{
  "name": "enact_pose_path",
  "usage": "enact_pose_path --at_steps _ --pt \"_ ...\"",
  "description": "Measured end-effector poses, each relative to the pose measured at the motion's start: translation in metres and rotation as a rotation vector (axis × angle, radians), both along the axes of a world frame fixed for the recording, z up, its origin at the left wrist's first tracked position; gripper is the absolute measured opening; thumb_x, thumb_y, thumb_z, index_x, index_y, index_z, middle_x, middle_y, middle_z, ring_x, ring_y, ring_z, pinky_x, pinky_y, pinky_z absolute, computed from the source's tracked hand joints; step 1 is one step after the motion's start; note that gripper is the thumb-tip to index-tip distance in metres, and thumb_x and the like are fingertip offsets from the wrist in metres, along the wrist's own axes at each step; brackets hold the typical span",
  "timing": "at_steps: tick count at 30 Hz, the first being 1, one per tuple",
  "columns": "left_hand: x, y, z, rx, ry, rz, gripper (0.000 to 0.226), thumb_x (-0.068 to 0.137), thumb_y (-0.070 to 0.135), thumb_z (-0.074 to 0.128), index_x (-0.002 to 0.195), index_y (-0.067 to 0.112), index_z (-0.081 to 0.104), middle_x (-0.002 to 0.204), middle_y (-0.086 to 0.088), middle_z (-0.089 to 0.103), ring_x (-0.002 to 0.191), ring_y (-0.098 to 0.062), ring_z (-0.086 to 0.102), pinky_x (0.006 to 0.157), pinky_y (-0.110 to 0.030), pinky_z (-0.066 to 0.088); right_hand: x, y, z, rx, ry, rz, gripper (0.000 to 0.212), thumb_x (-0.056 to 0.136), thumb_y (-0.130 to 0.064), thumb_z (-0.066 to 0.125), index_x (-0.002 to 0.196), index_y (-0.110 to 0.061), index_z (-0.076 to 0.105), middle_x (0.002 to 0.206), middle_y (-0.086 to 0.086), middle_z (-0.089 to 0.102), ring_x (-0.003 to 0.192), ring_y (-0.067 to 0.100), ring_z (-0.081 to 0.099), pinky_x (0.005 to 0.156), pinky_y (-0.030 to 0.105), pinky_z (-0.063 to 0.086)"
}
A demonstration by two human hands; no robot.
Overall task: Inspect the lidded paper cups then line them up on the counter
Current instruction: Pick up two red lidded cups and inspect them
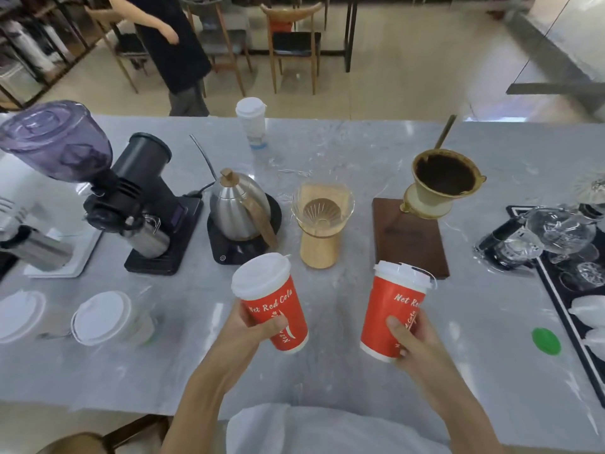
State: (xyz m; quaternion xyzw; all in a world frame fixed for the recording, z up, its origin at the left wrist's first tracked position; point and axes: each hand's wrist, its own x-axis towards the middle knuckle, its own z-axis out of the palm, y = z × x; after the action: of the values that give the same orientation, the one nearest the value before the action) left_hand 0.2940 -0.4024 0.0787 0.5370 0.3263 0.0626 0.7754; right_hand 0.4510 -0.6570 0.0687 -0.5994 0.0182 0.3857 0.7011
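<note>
Clearly both hands, left (pixel 252 332) and right (pixel 413 339), clasp red cups (pixel 278 309) (pixel 393 309) lettered "Net Red Cola".

left hand (pixel 250 332): grips a red cup (pixel 274 309), white lid, tilted left
right hand (pixel 414 339): grips a second red cup (pixel 391 314), lidded
counter (pixel 327 371): grey marble; two white-lidded cups (pixel 101 317) at left

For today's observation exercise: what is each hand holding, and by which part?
The left hand grips one red lidded cup around its lower body; the right hand grips the other red cup likewise, thumb in front.
</note>
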Motion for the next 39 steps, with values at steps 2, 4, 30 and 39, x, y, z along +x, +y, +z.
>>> enact_pose_path --at_steps 2,4,30,39 --pt "-0.007 0.007 -0.001 0.074 0.05 -0.009 0.107 0.046 0.038 0.101 0.139 0.029 0.049 0.126 0.003 0.071 0.116 -0.018 0.067 0.08 -0.027 0.06 0.001 0.009 0.002 -0.033 -0.063 0.067 0.06 0.074 -0.023 0.083 0.126 -0.03 0.055 0.117 -0.003 0.074 0.103 0.015 0.073 0.071 0.027 0.06" --pt "-0.012 0.015 0.001 0.139 0.087 -0.028 0.103 0.049 0.033 0.101 0.139 0.032 0.05 0.128 0.005 0.07 0.117 -0.016 0.066 0.086 -0.031 0.058 0.003 0.019 0.004 -0.069 -0.128 0.111 0.065 0.071 -0.021 0.087 0.125 -0.033 0.053 0.116 -0.006 0.074 0.103 0.01 0.072 0.072 0.022 0.059" --pt "-0.041 0.037 -0.047 0.369 0.102 -0.077 0.084 0.075 0.002 0.088 0.139 0.031 0.043 0.139 0.003 0.055 0.125 -0.011 0.056 0.1 -0.041 0.054 -0.038 0.056 -0.045 -0.401 -0.371 -0.031 0.068 0.068 0.001 0.087 0.129 -0.008 0.059 0.127 0.011 0.067 0.115 0.024 0.063 0.099 0.04 0.049" --pt "-0.04 0.037 -0.078 0.363 0.122 -0.161 0.078 0.08 -0.018 0.075 0.145 0.005 0.039 0.141 -0.02 0.055 0.131 -0.036 0.053 0.107 -0.057 0.044 -0.037 0.04 -0.071 -0.446 -0.384 -0.044 0.065 0.069 0.004 0.086 0.126 -0.008 0.059 0.117 -0.002 0.065 0.108 0.015 0.06 0.083 0.005 0.046"
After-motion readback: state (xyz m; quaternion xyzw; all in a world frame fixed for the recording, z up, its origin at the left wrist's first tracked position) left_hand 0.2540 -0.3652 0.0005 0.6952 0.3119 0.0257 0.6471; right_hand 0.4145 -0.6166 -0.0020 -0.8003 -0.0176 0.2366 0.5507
